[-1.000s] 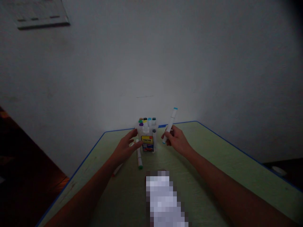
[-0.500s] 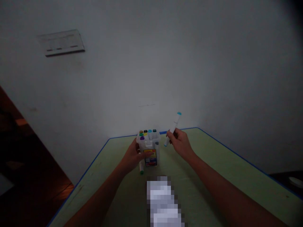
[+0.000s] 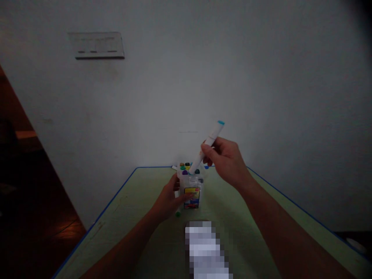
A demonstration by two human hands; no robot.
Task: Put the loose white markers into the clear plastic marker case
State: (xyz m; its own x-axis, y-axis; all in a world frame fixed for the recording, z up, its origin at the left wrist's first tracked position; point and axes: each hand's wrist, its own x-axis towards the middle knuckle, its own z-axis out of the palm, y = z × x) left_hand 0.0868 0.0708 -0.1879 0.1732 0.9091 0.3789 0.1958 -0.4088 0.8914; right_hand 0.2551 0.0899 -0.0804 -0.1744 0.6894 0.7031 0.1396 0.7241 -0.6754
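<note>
A clear plastic marker box (image 3: 192,190) with a yellow label stands near the far edge of the green table (image 3: 255,217). Several markers with coloured caps stand upright in it. My left hand (image 3: 170,198) is wrapped round the box's left side. My right hand (image 3: 226,159) is raised above and to the right of the box, pinching a white marker with a blue cap (image 3: 207,146). The marker slants down to the left, its lower tip at the box's open top. A green-capped marker (image 3: 177,213) lies on the table just under my left hand, mostly hidden.
The table has a blue rim and stands against a pale wall (image 3: 261,77). A wall plate (image 3: 97,45) hangs at the upper left. A blurred patch (image 3: 207,250) covers something near me on the table. Dark floor (image 3: 35,217) lies to the left.
My right hand has risen and swung the blue-capped marker over the box, tip down into its top. My left hand has closed on the box's side. The view shifted right.
</note>
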